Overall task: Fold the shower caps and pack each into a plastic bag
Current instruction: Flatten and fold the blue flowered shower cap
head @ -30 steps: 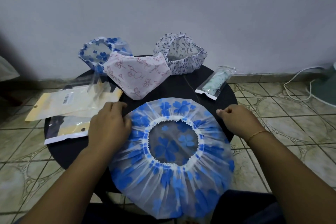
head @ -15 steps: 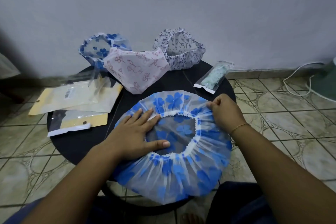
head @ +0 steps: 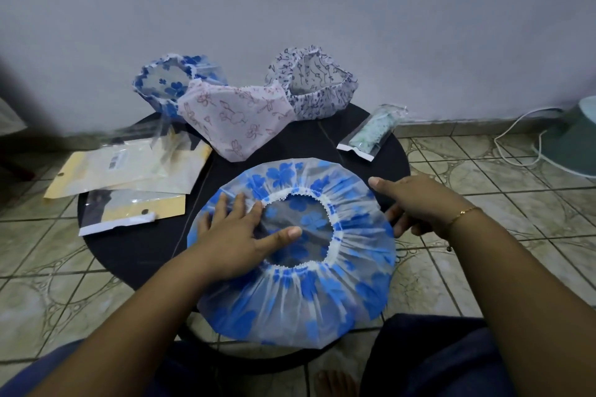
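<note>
The blue-flower shower cap (head: 290,287) is lying flat, opening up, hanging over the near edge of the round surface (head: 129,245). The left hand (head: 238,235) is pressing flat with fingers spread on its left side, probably pinning it so it's not sliding. The right hand (head: 416,203) is sitting at the cap's right rim with fingers tucking under, looks like it's getting ready to fold that side over. Empty plastic bags (head: 129,171) are waiting at the left edge, one packed bag (head: 374,132) at the right edge. Three more caps (head: 238,126) are crowding the far edge, so there's not much room.
</note>
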